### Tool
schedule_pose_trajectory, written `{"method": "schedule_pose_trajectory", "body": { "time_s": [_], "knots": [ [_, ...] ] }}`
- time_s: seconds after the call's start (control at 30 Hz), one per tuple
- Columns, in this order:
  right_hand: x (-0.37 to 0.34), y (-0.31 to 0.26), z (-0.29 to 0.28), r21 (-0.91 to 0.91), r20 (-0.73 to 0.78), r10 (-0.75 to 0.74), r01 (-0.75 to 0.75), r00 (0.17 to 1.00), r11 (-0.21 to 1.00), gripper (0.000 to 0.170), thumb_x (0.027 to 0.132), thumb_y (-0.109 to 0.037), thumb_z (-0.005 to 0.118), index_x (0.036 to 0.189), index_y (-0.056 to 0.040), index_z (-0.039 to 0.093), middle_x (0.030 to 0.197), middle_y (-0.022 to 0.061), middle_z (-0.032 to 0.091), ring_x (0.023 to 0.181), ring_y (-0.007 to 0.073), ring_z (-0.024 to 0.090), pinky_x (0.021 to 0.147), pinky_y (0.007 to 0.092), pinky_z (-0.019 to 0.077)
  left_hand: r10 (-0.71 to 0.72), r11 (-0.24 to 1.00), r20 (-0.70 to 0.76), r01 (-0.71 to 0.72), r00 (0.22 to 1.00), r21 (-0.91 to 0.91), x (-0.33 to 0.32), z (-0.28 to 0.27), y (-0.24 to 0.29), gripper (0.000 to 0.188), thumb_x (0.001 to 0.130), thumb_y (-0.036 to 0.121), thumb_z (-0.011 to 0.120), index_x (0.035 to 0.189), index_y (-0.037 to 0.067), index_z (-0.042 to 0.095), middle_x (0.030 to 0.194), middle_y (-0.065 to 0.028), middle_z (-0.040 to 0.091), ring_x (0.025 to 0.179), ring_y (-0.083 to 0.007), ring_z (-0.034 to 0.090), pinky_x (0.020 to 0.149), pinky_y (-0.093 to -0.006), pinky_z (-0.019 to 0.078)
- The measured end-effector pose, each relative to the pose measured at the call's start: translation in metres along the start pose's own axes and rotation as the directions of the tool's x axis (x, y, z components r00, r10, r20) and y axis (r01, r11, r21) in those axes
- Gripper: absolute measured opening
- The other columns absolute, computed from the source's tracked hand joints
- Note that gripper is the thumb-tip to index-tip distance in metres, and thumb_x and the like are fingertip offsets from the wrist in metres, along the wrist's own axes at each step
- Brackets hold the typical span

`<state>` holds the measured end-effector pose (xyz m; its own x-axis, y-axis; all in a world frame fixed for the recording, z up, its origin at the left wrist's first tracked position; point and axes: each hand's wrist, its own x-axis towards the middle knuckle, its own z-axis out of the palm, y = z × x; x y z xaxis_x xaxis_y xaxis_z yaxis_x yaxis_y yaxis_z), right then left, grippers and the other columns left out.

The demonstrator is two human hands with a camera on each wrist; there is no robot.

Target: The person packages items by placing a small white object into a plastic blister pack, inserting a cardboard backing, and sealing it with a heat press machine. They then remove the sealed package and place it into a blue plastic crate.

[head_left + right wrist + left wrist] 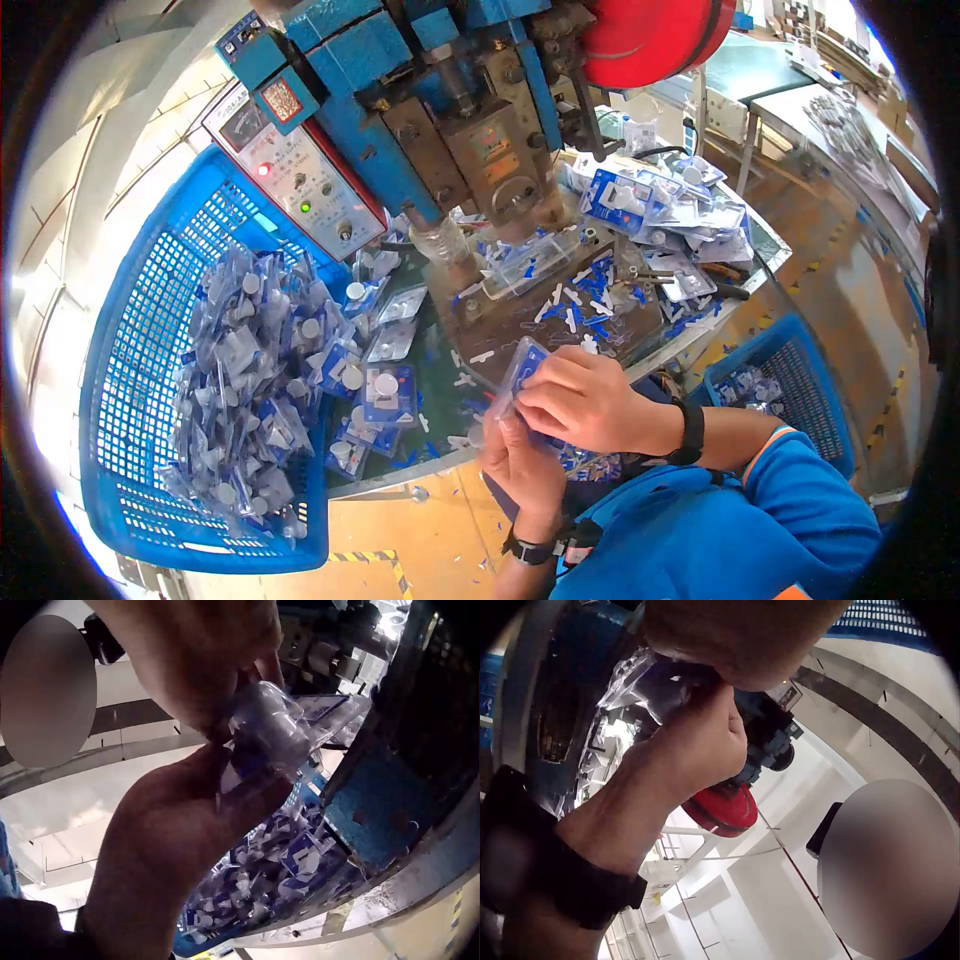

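A clear plastic blister pack with a blue card [522, 368] is held up over the front edge of the workbench. My left hand [524, 472] grips its lower end, thumb along the near side. The fingers of my right hand [588, 402] are curled at the pack's right side, covering part of it. In the right wrist view the clear domed plastic of the blister pack [274, 724] bulges between both hands. The left wrist view shows its plastic only partly, behind the hands.
A blue basket [120, 420] heaped with blister packs stands left. Behind the hands rises a blue press [370, 110] with a red wheel [650, 40]; blue and white scraps [590, 300] litter its base. More packs [690, 215] are piled right, and another basket [810, 400] sits lower right.
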<state>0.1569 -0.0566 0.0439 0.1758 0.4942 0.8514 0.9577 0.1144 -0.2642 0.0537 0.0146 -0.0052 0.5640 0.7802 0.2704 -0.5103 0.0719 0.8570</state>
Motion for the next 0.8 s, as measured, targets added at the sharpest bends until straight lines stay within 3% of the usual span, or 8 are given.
{"method": "schedule_pose_trajectory", "body": {
  "time_s": [0.13, 0.23, 0.33, 0.5, 0.6, 0.67, 0.7, 0.8],
  "knots": [
    [0.001, -0.003, 0.004, 0.010, -0.057, 0.028, -0.028, 0.998, 1.000, 0.024, 0.066, -0.004, 0.078, 0.077, -0.0089, 0.057, 0.080, 0.0034, 0.060, 0.067, 0.0231, 0.058, 0.056, 0.0353, 0.0463, 0.064, 0.998, -0.109, -0.061, 0.992, 0.035, -0.005, 0.005, -0.007, 0.032, 0.104, 0.023, 0.048, 0.105, -0.005, 0.065, 0.105, -0.0049, 0.062, 0.093, -0.0135, 0.055, 0.083, -0.0290, 0.0442],
    [0.001, 0.007, 0.011, 0.229, -0.102, 0.152, -0.125, 0.983, 0.965, 0.026, 0.065, -0.001, 0.076, 0.074, -0.0093, 0.054, 0.076, 0.0032, 0.058, 0.065, 0.0235, 0.057, 0.055, 0.0361, 0.0425, 0.126, 0.989, -0.133, -0.114, 0.983, 0.090, -0.005, 0.007, -0.001, 0.035, 0.105, 0.025, 0.047, 0.104, -0.005, 0.065, 0.104, -0.0055, 0.063, 0.093, -0.0142, 0.056, 0.083, -0.0294, 0.0445],
    [0.003, 0.000, 0.006, 0.242, -0.152, 0.127, -0.088, 0.980, 0.966, 0.026, 0.064, 0.000, 0.075, 0.073, -0.0096, 0.053, 0.074, 0.0036, 0.057, 0.066, 0.0237, 0.057, 0.057, 0.0361, 0.0421, 0.125, 0.991, -0.140, -0.116, 0.982, 0.074, -0.005, 0.009, 0.007, 0.040, 0.105, 0.032, 0.044, 0.106, -0.004, 0.064, 0.104, -0.0088, 0.065, 0.093, -0.0166, 0.059, 0.082, -0.0310, 0.0470],
    [0.000, 0.001, 0.002, 0.203, -0.008, -0.039, 0.040, 0.999, 0.978, 0.028, 0.065, -0.007, 0.077, 0.073, -0.0099, 0.050, 0.075, 0.0047, 0.052, 0.068, 0.0260, 0.054, 0.062, 0.0378, 0.0425, 0.167, 0.944, -0.151, -0.114, 0.974, 0.310, -0.005, 0.012, 0.012, 0.044, 0.105, 0.036, 0.043, 0.111, -0.003, 0.061, 0.106, -0.0111, 0.066, 0.093, -0.0180, 0.062, 0.080, -0.0319, 0.0507],
    [-0.002, -0.004, -0.007, 0.225, 0.056, -0.076, 0.061, 0.996, 0.972, 0.027, 0.068, -0.015, 0.078, 0.074, -0.0100, 0.052, 0.078, 0.0047, 0.053, 0.071, 0.0244, 0.055, 0.063, 0.0371, 0.0425, 0.061, 0.997, -0.157, -0.068, 0.986, -0.041, 0.007, 0.001, 0.013, 0.045, 0.105, 0.037, 0.043, 0.111, -0.003, 0.061, 0.104, -0.0108, 0.066, 0.091, -0.0179, 0.062, 0.079, -0.0313, 0.0512],
    [0.003, -0.008, -0.017, 0.263, 0.062, -0.080, 0.061, 0.995, 0.963, 0.028, 0.071, -0.022, 0.080, 0.075, -0.0101, 0.055, 0.081, 0.0049, 0.055, 0.074, 0.0232, 0.057, 0.064, 0.0364, 0.0427, 0.195, 0.968, -0.179, -0.160, 0.964, 0.193, 0.010, 0.001, 0.009, 0.044, 0.106, 0.037, 0.042, 0.113, -0.003, 0.060, 0.103, -0.0112, 0.067, 0.088, -0.0178, 0.063, 0.079, -0.0304, 0.0523],
    [0.007, -0.007, -0.033, 0.238, 0.218, -0.070, 0.016, 0.973, 0.971, 0.027, 0.073, -0.024, 0.080, 0.084, -0.0092, 0.061, 0.087, 0.0061, 0.058, 0.081, 0.0241, 0.059, 0.069, 0.0364, 0.0460, 0.300, 0.897, -0.129, -0.234, 0.945, 0.376, 0.009, -0.004, 0.007, 0.043, 0.106, 0.036, 0.043, 0.114, -0.003, 0.060, 0.103, -0.0113, 0.067, 0.089, -0.0180, 0.064, 0.080, -0.0305, 0.0525],
    [0.010, 0.005, -0.026, 0.217, 0.074, -0.019, 0.002, 0.997, 0.976, 0.028, 0.076, -0.019, 0.078, 0.098, -0.0076, 0.065, 0.091, 0.0078, 0.060, 0.085, 0.0267, 0.059, 0.074, 0.0375, 0.0491, 0.122, 0.976, -0.145, -0.092, 0.982, 0.199, 0.004, -0.008, 0.011, 0.038, 0.105, 0.030, 0.047, 0.119, -0.003, 0.059, 0.110, -0.0132, 0.067, 0.099, -0.0206, 0.066, 0.085, -0.0324, 0.0531]
  ]
}}
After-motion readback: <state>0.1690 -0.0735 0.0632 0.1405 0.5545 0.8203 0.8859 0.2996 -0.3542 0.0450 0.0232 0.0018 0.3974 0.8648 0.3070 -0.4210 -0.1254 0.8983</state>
